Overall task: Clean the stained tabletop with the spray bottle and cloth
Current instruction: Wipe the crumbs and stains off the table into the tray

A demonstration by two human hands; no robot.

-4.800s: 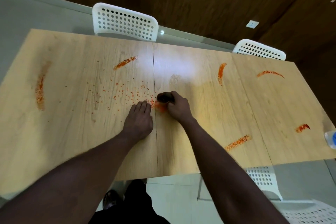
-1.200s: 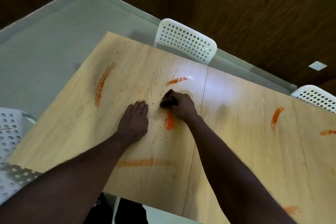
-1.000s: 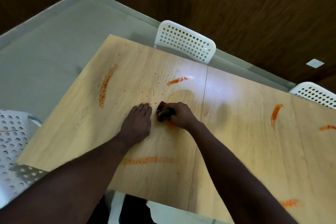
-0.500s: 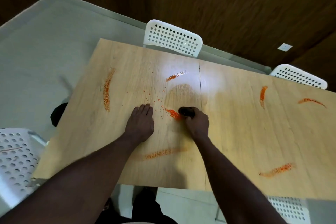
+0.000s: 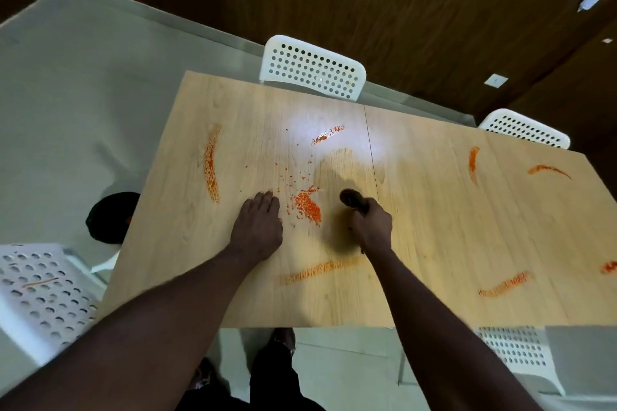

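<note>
1. Dark fabric, the cloth (image 5: 350, 198) shows only as a small bunched wad poking out past the knuckles of the right hand (image 5: 372, 227), just right of the frame's centre. Its weave and dampness cannot be told.
2. It looks soft and light, likely to crumple under pressure rather than hold a shape. A fistful taken around the middle of the wad, with a pad of fabric left below to meet the wood, seems the sound way to hold it.
3. The right hand has its fingers curled tight round the cloth and presses it down onto the tabletop (image 5: 434, 243).
4. The left hand (image 5: 258, 227) lies flat left of centre, fingers straight and together, palm on the wood, holding nothing. It seems to brace the person.
5. Between the two hands sits a grainy orange patch (image 5: 307, 207), with loose specks scattered above it. The cloth lies just beside the patch's right edge, apparently not touching it.
6. The grains look crumbly and may roll or smear instead of lifting, so the soft cloth would probably need to gather them rather than push them.
7. Other orange streaks (image 5: 211, 163) mark the wood: one at the left, one under the glare at upper centre, one below the hands, and several toward the right edge.
8. The spray bottle is not in view.
</note>
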